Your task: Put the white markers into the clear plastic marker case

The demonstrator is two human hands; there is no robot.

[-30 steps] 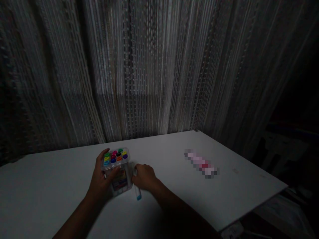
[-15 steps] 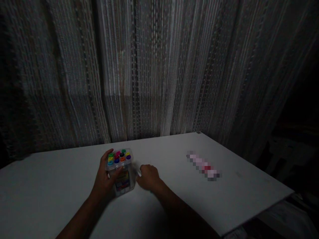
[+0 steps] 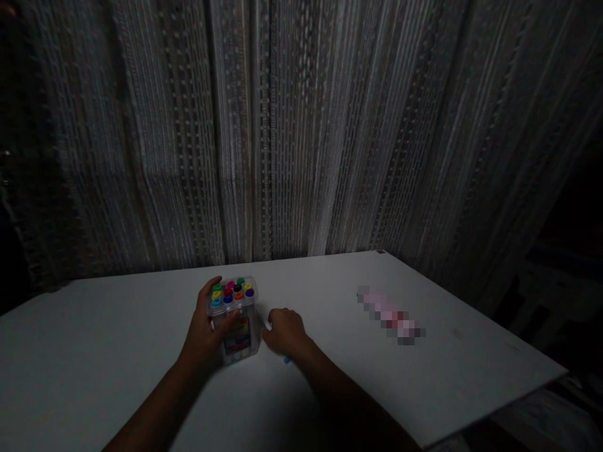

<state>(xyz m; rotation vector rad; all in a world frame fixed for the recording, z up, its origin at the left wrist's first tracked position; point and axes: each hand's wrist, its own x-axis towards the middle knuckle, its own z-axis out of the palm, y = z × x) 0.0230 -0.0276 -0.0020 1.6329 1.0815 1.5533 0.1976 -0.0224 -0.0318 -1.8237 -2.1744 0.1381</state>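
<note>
A clear plastic box of markers [image 3: 235, 320] stands upright on the white table [image 3: 117, 339], several round coloured caps showing at its top. My left hand [image 3: 205, 333] is wrapped round the box's left side, thumb in front. Just right of the box, my right hand [image 3: 285, 333] lies on the table with its fingers curled over a white marker; a blue tip [image 3: 286, 360] pokes out under the hand.
A pale patterned curtain [image 3: 292, 138] hangs right behind the table. A blurred pinkish oblong object [image 3: 390, 314] lies on the table to the right. The table's right edge and far corner [image 3: 379, 253] drop off into dark floor space.
My right hand has turned the marker, so less of it shows beneath the hand than a second ago. The left hand keeps its hold on the box. The view has shifted slightly.
</note>
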